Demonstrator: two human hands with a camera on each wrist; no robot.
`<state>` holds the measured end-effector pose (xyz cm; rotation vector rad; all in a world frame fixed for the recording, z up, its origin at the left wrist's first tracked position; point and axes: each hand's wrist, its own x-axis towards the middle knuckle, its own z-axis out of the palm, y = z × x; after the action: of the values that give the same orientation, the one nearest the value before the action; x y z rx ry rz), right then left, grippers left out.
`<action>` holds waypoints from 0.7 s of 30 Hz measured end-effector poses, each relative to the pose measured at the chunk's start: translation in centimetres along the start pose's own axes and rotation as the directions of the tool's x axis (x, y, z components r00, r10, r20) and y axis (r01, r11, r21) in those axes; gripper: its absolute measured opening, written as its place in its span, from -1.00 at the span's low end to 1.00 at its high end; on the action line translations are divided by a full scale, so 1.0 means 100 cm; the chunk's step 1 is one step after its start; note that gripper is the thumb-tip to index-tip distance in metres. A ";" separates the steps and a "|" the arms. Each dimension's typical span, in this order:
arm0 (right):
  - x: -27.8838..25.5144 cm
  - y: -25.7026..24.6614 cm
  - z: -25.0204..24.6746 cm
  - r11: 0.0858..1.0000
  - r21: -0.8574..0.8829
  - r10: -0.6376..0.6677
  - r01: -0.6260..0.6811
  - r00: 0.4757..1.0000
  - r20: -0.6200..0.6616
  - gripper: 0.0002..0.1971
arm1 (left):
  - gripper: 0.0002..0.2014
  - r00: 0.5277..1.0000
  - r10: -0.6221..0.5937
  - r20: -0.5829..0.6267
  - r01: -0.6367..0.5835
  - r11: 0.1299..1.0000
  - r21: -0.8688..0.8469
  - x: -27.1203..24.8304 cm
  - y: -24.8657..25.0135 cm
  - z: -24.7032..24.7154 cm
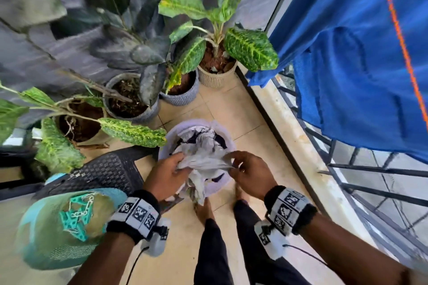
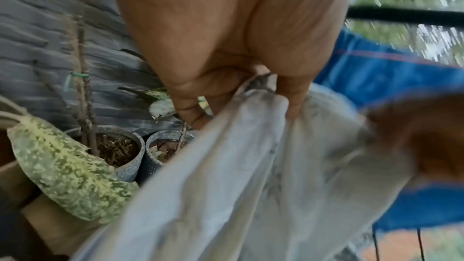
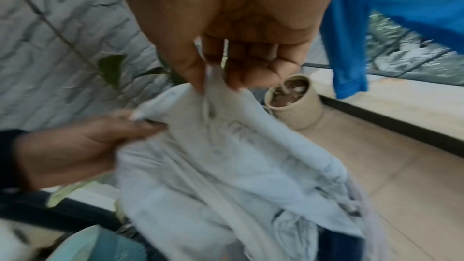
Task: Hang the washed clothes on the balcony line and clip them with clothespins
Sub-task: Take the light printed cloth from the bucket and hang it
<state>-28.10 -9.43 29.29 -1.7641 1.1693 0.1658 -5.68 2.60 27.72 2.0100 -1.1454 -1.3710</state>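
1. My left hand (image 1: 167,172) grips one end of a pale grey printed garment (image 1: 203,164), fingers curled round a bunched fold of the cloth.
2. My right hand (image 1: 249,172) pinches the other end of the same garment between thumb and fingers, so a short span of cloth runs between my two hands.
3. The garment is partly raised; the rest of it trails down into the lilac laundry bucket (image 1: 228,139) on the tiled floor just in front of my feet, among other pale and dark clothes.
4. To the near left a teal basket (image 1: 46,250) holds teal clothespins (image 1: 76,214); it sits beside a black plastic chair (image 1: 108,169).
5. A blue garment with an orange stripe (image 1: 361,58) hangs at the far right, above the balcony railing (image 1: 370,169).
6. Potted plants (image 1: 217,62) stand along the grey wall at the far left, beyond the bucket.
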 end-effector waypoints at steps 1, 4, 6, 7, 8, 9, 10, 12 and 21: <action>-0.001 0.005 0.000 0.998 -0.018 0.057 -0.057 0.998 0.002 -0.54 | -0.49 0.999 0.034 0.002 -0.034 0.999 -0.015 -0.005 0.011 -0.006; -0.009 0.008 0.001 0.992 -0.068 0.110 -0.105 0.990 0.082 -0.26 | -0.84 0.979 0.201 0.019 -0.201 0.980 -0.007 -0.029 0.058 -0.028; -0.015 0.005 0.007 0.995 -0.065 0.079 -0.071 0.987 0.138 -0.15 | -0.84 0.952 0.300 0.054 -0.301 0.954 0.008 -0.050 0.094 -0.044; -0.016 0.003 0.013 0.998 -0.050 0.049 -0.043 0.989 0.139 -0.15 | -0.88 0.942 0.330 0.057 -0.331 0.944 0.015 -0.060 0.108 -0.051; -0.016 -0.001 0.020 0.999 -0.031 0.019 -0.015 0.991 0.132 -0.21 | -0.90 0.930 0.362 0.062 -0.364 0.931 0.025 -0.068 0.119 -0.057; -0.015 -0.006 0.026 1.000 -0.014 -0.007 0.009 0.993 0.121 -0.32 | -0.88 0.919 0.387 0.069 -0.390 0.920 0.037 -0.077 0.130 -0.061; -0.016 -0.012 0.032 1.000 -0.004 -0.021 0.022 0.994 0.111 -0.43 | -0.85 0.910 0.409 0.075 -0.412 0.910 0.038 -0.085 0.138 -0.064; -0.016 -0.023 0.038 0.999 -0.032 0.008 -0.005 0.996 0.084 -0.58 | -0.79 0.903 0.423 0.070 -0.426 0.904 0.038 -0.098 0.149 -0.069; -0.040 -0.015 -0.015 0.999 0.042 -0.011 0.020 0.978 -0.207 -0.65 | -0.70 0.870 0.378 -0.316 -0.386 0.922 0.038 -0.115 0.135 -0.099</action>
<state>-29.59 -8.02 33.32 -1.7832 1.2970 -0.0542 -3.68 3.80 47.95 1.7760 -1.2771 -0.8244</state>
